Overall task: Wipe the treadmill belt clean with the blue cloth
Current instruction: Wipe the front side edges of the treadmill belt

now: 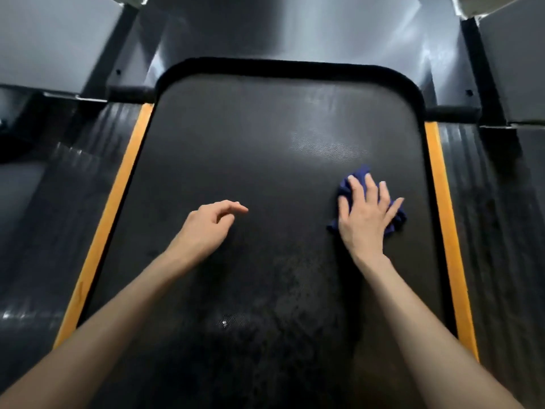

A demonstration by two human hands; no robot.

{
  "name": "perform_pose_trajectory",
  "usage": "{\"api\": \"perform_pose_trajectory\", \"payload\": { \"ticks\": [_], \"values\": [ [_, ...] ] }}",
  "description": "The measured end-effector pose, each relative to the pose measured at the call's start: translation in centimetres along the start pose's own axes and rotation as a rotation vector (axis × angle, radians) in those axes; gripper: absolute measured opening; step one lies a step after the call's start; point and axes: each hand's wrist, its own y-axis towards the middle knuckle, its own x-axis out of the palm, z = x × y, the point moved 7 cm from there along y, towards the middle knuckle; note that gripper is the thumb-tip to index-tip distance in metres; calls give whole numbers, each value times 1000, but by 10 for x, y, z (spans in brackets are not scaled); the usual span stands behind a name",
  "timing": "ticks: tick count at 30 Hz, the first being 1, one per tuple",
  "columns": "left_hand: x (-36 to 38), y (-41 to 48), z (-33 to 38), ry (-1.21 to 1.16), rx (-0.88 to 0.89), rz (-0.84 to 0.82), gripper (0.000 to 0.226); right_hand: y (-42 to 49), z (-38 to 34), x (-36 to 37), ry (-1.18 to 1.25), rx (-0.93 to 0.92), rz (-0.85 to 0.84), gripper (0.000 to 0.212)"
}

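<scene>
- Your right fingers point(372, 187) lie straight and fanned, flat on top of the blue cloth point(355, 174). They press it down and do not curl round it.
- Under your right hand point(365, 214) the cloth is bunched into a soft wad. Folds poke out at 12 o'clock past your fingertips and at 4 o'clock by the little finger.
- Expect it to be light and limp, with no stiffness of its own. It should go only where your palm pushes it, and a loose edge may roll under, so keep the palm over the middle of the wad.
- The cloth sits on the treadmill belt point(265, 137), toward the 3 o'clock side, near the orange side strip point(442, 202) but clear of it.
- The belt's fine texture will probably drag on the fabric, so use steady downward pressure.
- Your left fingers point(233, 206) are loosely curled and hold nothing. Your left hand point(206, 225) is at 9 o'clock from the cloth, well apart; whether it touches the belt is unclear.
- A dull patch point(318, 143) shows at 11 o'clock from the cloth and a white speck point(224, 323) at 7 o'clock. Both look unwiped.
</scene>
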Motion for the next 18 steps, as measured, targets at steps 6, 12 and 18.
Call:
{"api": "perform_pose_trajectory", "payload": {
  "ticks": [6, 12, 18],
  "values": [
    [-31, -21, -66, 67, -238, 55, 34, -16, -80, 13, 197, -150, 45, 23],
    [-53, -32, -89, 84, -277, 171, 34, -167, -190, 47, 223, -1167, -388, 58],
    [-79, -50, -112, 65, -339, 180, 32, -107, -145, 19, 132, -1175, -468, 53]
  ]
}}
